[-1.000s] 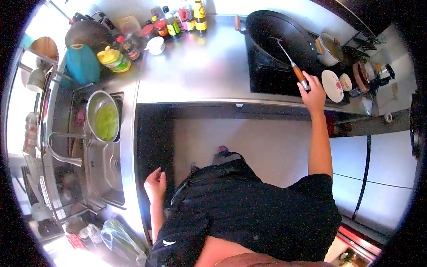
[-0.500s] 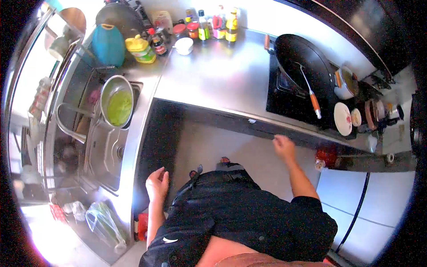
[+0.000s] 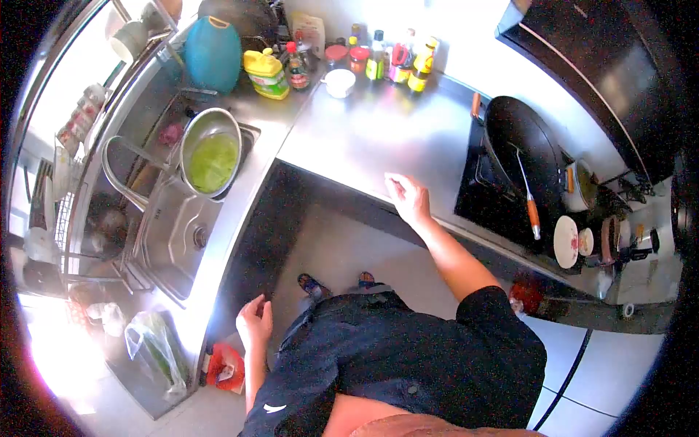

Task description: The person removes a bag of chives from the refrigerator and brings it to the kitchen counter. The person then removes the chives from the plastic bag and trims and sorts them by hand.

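Observation:
My right hand [image 3: 409,200] hangs over the front edge of the steel counter [image 3: 357,142], holding nothing, its fingers loosely bent and apart. Low beside my body, my left hand [image 3: 254,323] is empty too, with the thumb standing off from half-curled fingers. It is nearest the sink counter's front edge. A metal bowl [image 3: 207,120] with light green contents [image 3: 212,162] rests at the sink's far end. On the stove sits a black wok [image 3: 510,124], and a utensil with a wooden handle [image 3: 533,215] leans in it.
A faucet [image 3: 124,186] arches over the sink [image 3: 171,240]. Along the back wall stand a small white bowl [image 3: 340,84], a yellow jug [image 3: 266,75] and several sauce bottles [image 3: 376,58]. A pot [image 3: 580,186] and a plate [image 3: 566,242] are right of the wok. A bagged green vegetable [image 3: 156,353] lies lower left.
My right hand has swung left and forward, up to the counter edge. My left hand stays low by my side. The view has shifted, and my feet show more on the floor.

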Available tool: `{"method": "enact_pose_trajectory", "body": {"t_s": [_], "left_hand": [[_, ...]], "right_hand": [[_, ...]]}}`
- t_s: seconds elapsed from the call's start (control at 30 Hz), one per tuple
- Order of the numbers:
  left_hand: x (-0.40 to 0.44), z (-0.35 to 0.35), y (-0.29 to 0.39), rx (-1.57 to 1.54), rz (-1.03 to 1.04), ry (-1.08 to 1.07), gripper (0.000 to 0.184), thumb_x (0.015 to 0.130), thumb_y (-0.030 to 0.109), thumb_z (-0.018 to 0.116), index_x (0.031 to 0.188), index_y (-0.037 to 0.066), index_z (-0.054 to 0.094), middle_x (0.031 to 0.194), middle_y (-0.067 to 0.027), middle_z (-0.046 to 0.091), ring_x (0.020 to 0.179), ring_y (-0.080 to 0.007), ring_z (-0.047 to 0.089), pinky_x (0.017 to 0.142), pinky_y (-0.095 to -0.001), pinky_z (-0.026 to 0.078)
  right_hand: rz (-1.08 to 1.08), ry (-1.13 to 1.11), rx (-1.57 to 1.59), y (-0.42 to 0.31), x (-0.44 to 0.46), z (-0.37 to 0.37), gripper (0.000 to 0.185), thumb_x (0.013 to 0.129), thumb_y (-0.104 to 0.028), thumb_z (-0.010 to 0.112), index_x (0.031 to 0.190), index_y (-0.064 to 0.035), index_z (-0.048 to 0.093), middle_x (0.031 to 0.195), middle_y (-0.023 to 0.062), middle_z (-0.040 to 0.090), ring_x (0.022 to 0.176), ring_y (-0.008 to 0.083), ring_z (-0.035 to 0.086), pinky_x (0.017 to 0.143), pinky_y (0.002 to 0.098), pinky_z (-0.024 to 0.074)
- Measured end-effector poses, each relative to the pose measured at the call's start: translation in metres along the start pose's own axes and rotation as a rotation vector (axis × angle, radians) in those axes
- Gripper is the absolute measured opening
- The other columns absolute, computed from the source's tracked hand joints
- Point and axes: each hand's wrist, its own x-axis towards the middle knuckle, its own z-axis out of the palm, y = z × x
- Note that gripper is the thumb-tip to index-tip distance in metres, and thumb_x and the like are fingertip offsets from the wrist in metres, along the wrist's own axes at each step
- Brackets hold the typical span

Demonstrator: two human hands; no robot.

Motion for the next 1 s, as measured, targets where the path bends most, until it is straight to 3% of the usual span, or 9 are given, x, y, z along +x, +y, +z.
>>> {"method": "enact_pose_trajectory", "body": {"t_s": [0.23, 0.43, 0.63, 0.7, 0.77, 0.8, 0.87, 0.93, 1.0], "left_hand": [[0.037, -0.019, -0.054, -0.042, 0.007, 0.111, 0.024, 0.084, 0.015, 0.071, 0.103, 0.001, 0.073, 0.084, -0.0144, 0.071, 0.072, -0.025, 0.068, 0.069, -0.0339, 0.054], [0.076, -0.029, -0.096, -0.074, -0.025, 0.1, 0.025, 0.084, 0.014, 0.07, 0.105, 0.0, 0.072, 0.09, -0.0175, 0.072, 0.08, -0.0304, 0.07, 0.076, -0.0393, 0.055], [0.113, -0.021, -0.13, -0.189, -0.181, 0.076, 0.032, 0.089, 0.017, 0.067, 0.113, -0.004, 0.069, 0.095, -0.0209, 0.072, 0.087, -0.0271, 0.07, 0.08, -0.0352, 0.055], [0.123, -0.002, -0.148, -0.193, -0.101, 0.162, 0.031, 0.09, 0.016, 0.067, 0.114, -0.004, 0.069, 0.09, -0.0185, 0.072, 0.08, -0.0229, 0.069, 0.074, -0.0331, 0.055], [0.136, -0.01, -0.127, -0.139, -0.27, 0.134, 0.03, 0.088, 0.012, 0.065, 0.112, -0.006, 0.069, 0.097, -0.0211, 0.073, 0.088, -0.0316, 0.071, 0.08, -0.0393, 0.055], [0.146, -0.024, -0.096, -0.198, -0.373, 0.099, 0.031, 0.089, 0.013, 0.065, 0.114, -0.005, 0.068, 0.094, -0.0206, 0.073, 0.083, -0.0277, 0.071, 0.077, -0.0373, 0.055], [0.156, -0.014, -0.102, -0.241, -0.373, 0.111, 0.03, 0.088, 0.014, 0.066, 0.111, -0.005, 0.069, 0.087, -0.0181, 0.072, 0.073, -0.0224, 0.068, 0.068, -0.035, 0.054], [0.167, -0.001, -0.119, -0.174, -0.284, 0.133, 0.03, 0.087, 0.015, 0.066, 0.108, -0.005, 0.07, 0.081, -0.0163, 0.071, 0.066, -0.0212, 0.065, 0.062, -0.0343, 0.051], [0.179, -0.002, -0.11, -0.146, -0.283, 0.151, 0.029, 0.086, 0.014, 0.066, 0.108, -0.005, 0.07, 0.079, -0.0158, 0.07, 0.064, -0.0216, 0.064, 0.061, -0.0341, 0.051]], "right_hand": [[0.024, 0.08, 0.118, -0.048, 0.127, 0.07, 0.058, 0.088, -0.016, 0.071, 0.14, -0.0048, 0.049, 0.116, 0.0148, 0.067, 0.088, 0.0279, 0.069, 0.08, 0.0363, 0.0558], [-0.123, 0.157, -0.105, -0.092, 0.229, 0.106, 0.079, 0.086, -0.018, 0.073, 0.152, -0.0043, 0.031, 0.132, 0.0202, 0.059, 0.107, 0.028, 0.067, 0.084, 0.0362, 0.0555], [-0.032, 0.139, -0.06, -0.117, 0.325, 0.114, 0.093, 0.09, -0.035, 0.07, 0.154, 0.0021, 0.014, 0.08, 0.0106, 0.073, 0.077, 0.0272, 0.072, 0.077, 0.037, 0.0551], [0.096, 0.149, -0.01, -0.124, 0.362, 0.112, 0.096, 0.088, -0.038, 0.07, 0.152, 0.0079, 0.015, 0.113, 0.0229, 0.069, 0.105, 0.0328, 0.068, 0.096, 0.0398, 0.0502], [0.015, 0.269, 0.014, -0.093, 0.415, 0.123, 0.097, 0.087, -0.04, 0.069, 0.149, 0.0123, 0.017, 0.141, 0.0315, 0.034, 0.133, 0.0391, 0.037, 0.112, 0.0411, 0.0318], [-0.027, 0.328, 0.022, -0.078, 0.442, 0.128, 0.097, 0.087, -0.041, 0.068, 0.148, 0.0145, 0.018, 0.156, 0.0359, 0.016, 0.147, 0.0422, 0.021, 0.12, 0.0418, 0.0226], [-0.023, 0.392, 0.003, -0.062, 0.482, 0.132, 0.098, 0.087, -0.042, 0.068, 0.148, 0.0151, 0.017, 0.154, 0.0372, 0.019, 0.146, 0.043, 0.023, 0.12, 0.0421, 0.0243], [-0.009, 0.565, -0.209, -0.045, 0.517, 0.133, 0.104, 0.086, -0.051, 0.067, 0.149, 0.0133, 0.016, 0.154, 0.0359, 0.023, 0.14, 0.0373, 0.039, 0.115, 0.039, 0.0315], [0.02, 0.574, -0.126, -0.032, 0.544, 0.132, 0.105, 0.086, -0.052, 0.067, 0.149, 0.0136, 0.015, 0.155, 0.0355, 0.02, 0.145, 0.0382, 0.028, 0.117, 0.0392, 0.027]]}}
